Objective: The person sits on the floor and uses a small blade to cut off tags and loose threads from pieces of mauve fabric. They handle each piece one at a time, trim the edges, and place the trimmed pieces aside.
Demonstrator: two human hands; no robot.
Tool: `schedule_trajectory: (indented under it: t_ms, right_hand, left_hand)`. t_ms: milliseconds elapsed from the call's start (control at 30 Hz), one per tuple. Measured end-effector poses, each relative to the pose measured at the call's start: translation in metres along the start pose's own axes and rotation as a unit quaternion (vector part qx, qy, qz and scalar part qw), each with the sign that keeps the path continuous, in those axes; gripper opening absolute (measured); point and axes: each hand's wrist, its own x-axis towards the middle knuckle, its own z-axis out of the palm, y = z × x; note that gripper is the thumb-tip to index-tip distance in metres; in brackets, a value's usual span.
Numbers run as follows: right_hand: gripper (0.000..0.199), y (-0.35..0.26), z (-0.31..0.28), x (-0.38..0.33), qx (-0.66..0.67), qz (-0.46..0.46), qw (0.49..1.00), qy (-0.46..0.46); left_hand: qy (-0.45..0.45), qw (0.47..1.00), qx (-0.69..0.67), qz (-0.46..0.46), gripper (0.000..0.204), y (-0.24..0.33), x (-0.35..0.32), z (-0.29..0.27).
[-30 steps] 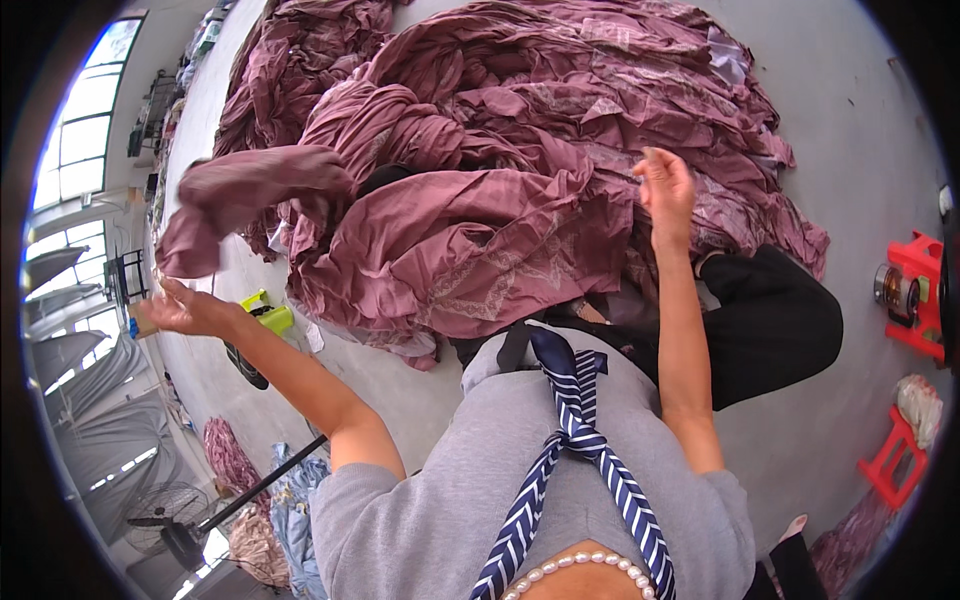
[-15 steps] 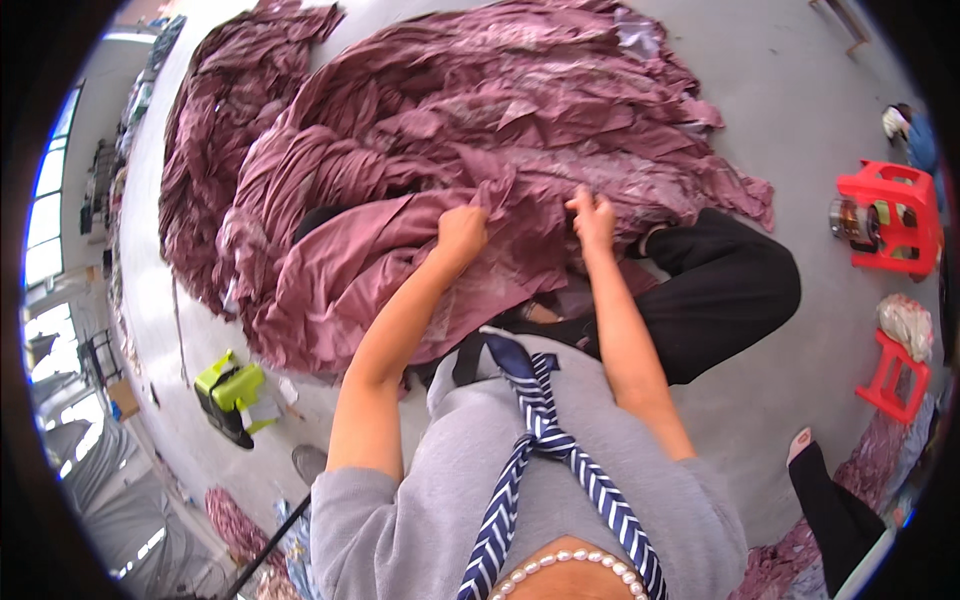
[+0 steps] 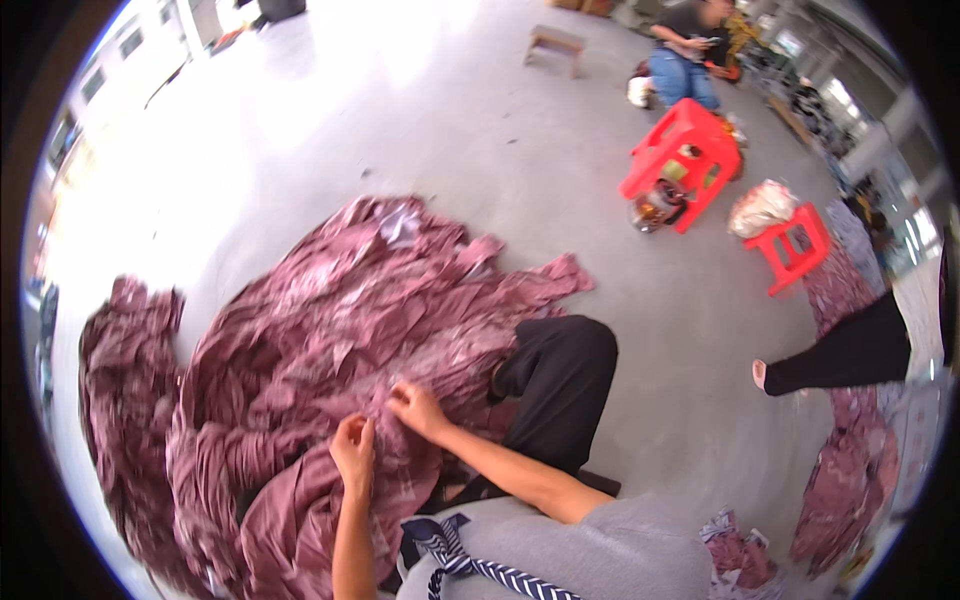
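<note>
A large crumpled heap of mauve fabric (image 3: pixel 300 340) with paler patterned patches spreads over the floor in front of me and across my lap. My left hand (image 3: pixel 353 452) is closed in a pinch at a raised fold of it. Close by on the right, my right hand (image 3: pixel 417 410) pinches the same cloth between thumb and fingers. A small gap separates the hands. What exactly lies between the fingertips is too small to make out. My bent leg in black trousers (image 3: pixel 565 370) rests against the fabric's right side.
Beyond the heap stand a red plastic stool (image 3: pixel 690 140) with a clear jar (image 3: pixel 657 207) and a smaller red stool (image 3: pixel 800 250) bearing a plastic bag (image 3: pixel 763 208). A seated person (image 3: pixel 685 60) is at the back, near a low wooden bench (image 3: pixel 555 45). Another person's black-trousered leg (image 3: pixel 840 350) extends from the right.
My view has swung to the right and up, so the heap now sits lower left. My hands, apart before, have come close together at one fold.
</note>
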Motion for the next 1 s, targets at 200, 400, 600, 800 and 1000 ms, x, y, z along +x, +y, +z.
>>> schedule_trajectory:
  t_ms: [200, 400, 600, 800, 1000]
  right_hand:
    - [0.022, -0.048, -0.018, -0.014, 0.057, -0.103, 0.992, 0.047]
    - [0.025, -0.061, -0.017, -0.016, 0.004, -0.126, 0.992, -0.01]
    - [0.02, -0.081, -0.04, -0.013, 0.014, -0.193, 0.981, 0.021]
    - [0.024, -0.069, -0.063, -0.014, -0.143, -0.194, 0.97, -0.023]
    - [0.026, -0.106, -0.07, -0.008, 0.017, -0.189, 0.982, -0.002]
  left_hand:
    - [-0.019, 0.972, -0.23, 0.037, 0.015, 0.023, 0.011, 0.041]
    - [0.011, 0.975, -0.212, 0.07, 0.014, 0.027, 0.02, 0.029]
    - [-0.142, 0.961, -0.238, -0.012, 0.07, -0.009, 0.067, 0.026]
    - [0.022, 0.947, -0.292, 0.13, 0.023, 0.079, 0.032, 0.035]
    - [-0.079, 0.951, -0.241, 0.178, 0.019, 0.084, 0.035, 0.01]
